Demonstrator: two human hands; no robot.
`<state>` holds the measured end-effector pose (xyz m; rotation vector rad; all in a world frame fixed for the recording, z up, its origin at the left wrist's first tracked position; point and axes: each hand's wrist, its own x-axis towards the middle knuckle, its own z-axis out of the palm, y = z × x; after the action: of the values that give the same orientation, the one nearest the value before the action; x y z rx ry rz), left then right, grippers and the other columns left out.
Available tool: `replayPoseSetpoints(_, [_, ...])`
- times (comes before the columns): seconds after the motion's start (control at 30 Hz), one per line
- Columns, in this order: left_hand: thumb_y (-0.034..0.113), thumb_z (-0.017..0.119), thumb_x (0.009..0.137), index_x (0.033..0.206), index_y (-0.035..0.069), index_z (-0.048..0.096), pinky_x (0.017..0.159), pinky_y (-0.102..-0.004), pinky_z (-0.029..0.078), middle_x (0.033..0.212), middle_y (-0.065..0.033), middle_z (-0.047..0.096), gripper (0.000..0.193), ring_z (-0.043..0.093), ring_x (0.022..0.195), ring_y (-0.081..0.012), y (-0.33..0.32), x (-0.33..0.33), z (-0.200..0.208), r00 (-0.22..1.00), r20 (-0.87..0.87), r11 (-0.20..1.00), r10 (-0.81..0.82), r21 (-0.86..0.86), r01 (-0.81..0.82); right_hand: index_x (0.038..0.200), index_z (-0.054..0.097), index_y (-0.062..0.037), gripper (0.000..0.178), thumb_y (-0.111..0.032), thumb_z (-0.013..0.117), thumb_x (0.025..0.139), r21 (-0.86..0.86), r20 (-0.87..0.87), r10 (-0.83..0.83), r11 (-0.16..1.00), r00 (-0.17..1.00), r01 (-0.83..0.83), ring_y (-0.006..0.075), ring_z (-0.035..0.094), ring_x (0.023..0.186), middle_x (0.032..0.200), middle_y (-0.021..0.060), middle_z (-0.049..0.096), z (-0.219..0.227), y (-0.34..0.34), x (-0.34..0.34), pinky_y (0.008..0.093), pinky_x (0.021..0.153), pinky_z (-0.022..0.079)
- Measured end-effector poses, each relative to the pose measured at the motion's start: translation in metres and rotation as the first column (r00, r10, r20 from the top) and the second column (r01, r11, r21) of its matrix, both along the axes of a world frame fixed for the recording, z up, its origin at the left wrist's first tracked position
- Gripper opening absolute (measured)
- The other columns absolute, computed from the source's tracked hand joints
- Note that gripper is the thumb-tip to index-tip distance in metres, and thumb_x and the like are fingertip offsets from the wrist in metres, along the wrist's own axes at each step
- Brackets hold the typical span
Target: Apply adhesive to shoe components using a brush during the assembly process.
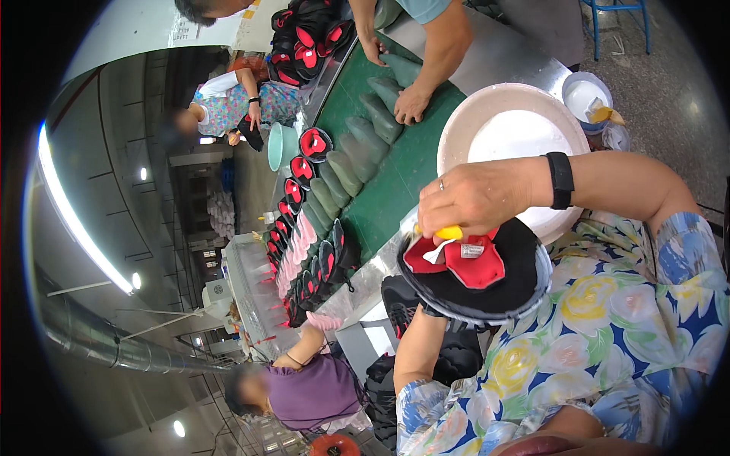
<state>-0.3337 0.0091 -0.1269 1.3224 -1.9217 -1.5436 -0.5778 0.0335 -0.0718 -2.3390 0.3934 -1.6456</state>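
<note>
My right hand [468, 199], with a dark wristband and a ring, has its fingers closed round a small yellow-handled tool [449, 232]. A white, flat end shows below the fingers; I cannot make out its exact kind. Under it is a black shoe upper [521, 266] with red lining, a white label and a pale frayed edge. The tool's white end is over the red lining; whether it touches is unclear. From below, my left forearm [420, 346] reaches behind the shoe upper and holds it up. The left fingers are hidden by it.
A large pale basin [454, 121] of white liquid stands beside my right forearm. Beyond it is a small bucket [584, 85]. Grey-green shoe lasts [363, 144] and black-and-red uppers [313, 143] line the green belt [411, 171]. Co-workers' hands [414, 102] handle lasts at the far end.
</note>
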Motion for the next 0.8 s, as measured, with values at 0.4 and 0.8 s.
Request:
replayPoseSetpoints(0.4, [0.013, 0.066, 0.093, 0.122, 0.001, 0.06, 0.086, -0.0315, 0.053, 0.11, -0.0054, 0.068, 0.032, 0.066, 0.095, -0.0183, -0.02, 0.018, 0.016, 0.978, -0.074, 0.973, -0.194, -0.139, 0.182, 0.087, 0.057, 0.0025, 0.024, -0.017, 0.07, 0.08, 0.585, -0.253, -0.143, 0.765, 0.957, 0.269, 0.0364, 0.064, 0.07, 0.073, 0.0181, 0.063, -0.023, -0.001, -0.031, 0.0406, 0.064, 0.049])
replayPoseSetpoints(0.8, [0.011, 0.069, 0.091, 0.128, 0.001, 0.056, 0.089, -0.0328, 0.052, 0.118, -0.0081, 0.067, 0.041, 0.065, 0.104, -0.0155, -0.036, 0.038, 0.027, 0.978, -0.161, 0.922, 0.135, 0.381, -0.065, 0.093, 0.056, -0.0029, 0.02, -0.013, 0.07, 0.082, 0.197, -0.36, -0.176, 0.946, 0.916, 0.259, 0.0322, 0.064, 0.086, 0.085, 0.0135, 0.062, -0.009, 0.006, -0.031, 0.0394, 0.077, 0.05])
